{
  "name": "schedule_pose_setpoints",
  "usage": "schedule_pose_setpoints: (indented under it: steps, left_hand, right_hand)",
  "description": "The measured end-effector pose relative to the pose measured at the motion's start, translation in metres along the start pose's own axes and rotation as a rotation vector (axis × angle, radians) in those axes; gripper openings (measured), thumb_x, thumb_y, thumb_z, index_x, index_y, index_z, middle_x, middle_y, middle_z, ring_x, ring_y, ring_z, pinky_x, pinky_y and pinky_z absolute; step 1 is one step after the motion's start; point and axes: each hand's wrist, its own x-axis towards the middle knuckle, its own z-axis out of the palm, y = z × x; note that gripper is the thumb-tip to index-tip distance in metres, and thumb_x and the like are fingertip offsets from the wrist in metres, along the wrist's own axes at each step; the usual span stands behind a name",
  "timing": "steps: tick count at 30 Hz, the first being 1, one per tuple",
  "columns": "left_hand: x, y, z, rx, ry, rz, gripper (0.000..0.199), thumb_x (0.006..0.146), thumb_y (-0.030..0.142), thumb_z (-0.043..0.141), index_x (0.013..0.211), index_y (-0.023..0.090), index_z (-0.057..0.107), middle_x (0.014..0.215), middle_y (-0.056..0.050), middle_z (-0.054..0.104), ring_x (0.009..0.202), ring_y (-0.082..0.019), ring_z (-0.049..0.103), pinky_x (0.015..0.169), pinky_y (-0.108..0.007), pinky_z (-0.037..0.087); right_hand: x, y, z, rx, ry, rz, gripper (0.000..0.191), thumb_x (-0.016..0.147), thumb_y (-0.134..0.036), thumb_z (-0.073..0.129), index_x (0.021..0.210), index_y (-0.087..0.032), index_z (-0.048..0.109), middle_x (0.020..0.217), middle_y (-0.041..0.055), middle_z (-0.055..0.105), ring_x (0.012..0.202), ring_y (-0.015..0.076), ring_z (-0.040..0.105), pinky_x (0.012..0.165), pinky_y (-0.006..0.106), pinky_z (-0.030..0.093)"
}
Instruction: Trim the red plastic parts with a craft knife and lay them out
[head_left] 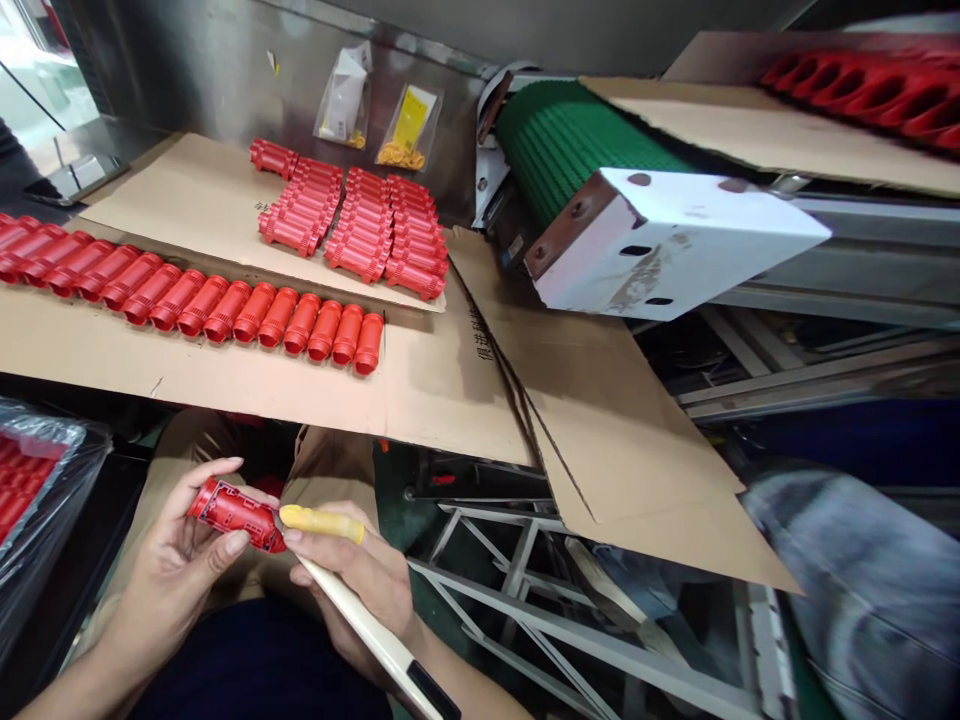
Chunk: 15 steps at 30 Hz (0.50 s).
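Observation:
My left hand (176, 560) grips a red plastic tube-like part (236, 512) between thumb and fingers, with the part's cut-out, ribbed side facing up. Closed around a slim cream-white tool (367, 620) with a black section near its lower end is my right hand (367, 575). A yellow finger cot (322, 522) covers one of its fingers, which is up against the right end of the red part. The tool's tip is hidden near that end, so I cannot make out its kind. Both hands are above my lap, in front of the table edge.
On cardboard (442, 400) lie a row of red tubes (180, 298) and stacked red parts (360, 225). A green conveyor belt (577, 140) with a white end plate (675, 240) stands right. Plastic-lined crate (75, 450) at left holds red parts. A person's denim-clad leg (862, 570) is right.

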Motion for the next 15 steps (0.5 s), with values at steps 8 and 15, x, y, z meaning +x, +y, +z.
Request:
schedule_pose_setpoints:
  steps: [8, 15]
  left_hand:
    - [-0.0018, -0.0052, -0.0042, 0.014, -0.026, 0.018, 0.055, 0.083, 0.033, 0.090, 0.134, 0.029, 0.069, 0.112, -0.003, 0.083, 0.105, -0.021, 0.077, 0.096, -0.025, 0.060]
    - [-0.0038, -0.0033, 0.0000, -0.042, -0.003, -0.004, 0.055, 0.081, 0.031, 0.093, 0.132, 0.027, 0.071, 0.109, -0.004, 0.083, 0.102, -0.022, 0.079, 0.091, -0.026, 0.062]
  right_hand:
    - [-0.0007, -0.0017, 0.0001, 0.011, -0.010, 0.019, 0.030, 0.100, -0.008, 0.069, 0.128, -0.017, 0.071, 0.116, 0.0149, 0.079, 0.105, 0.0252, 0.075, 0.088, 0.040, 0.067]
    - [-0.0053, -0.0058, 0.0010, 0.064, -0.008, 0.094, 0.034, 0.098, -0.004, 0.069, 0.129, -0.019, 0.070, 0.115, 0.0133, 0.079, 0.107, 0.0250, 0.074, 0.092, 0.041, 0.065]
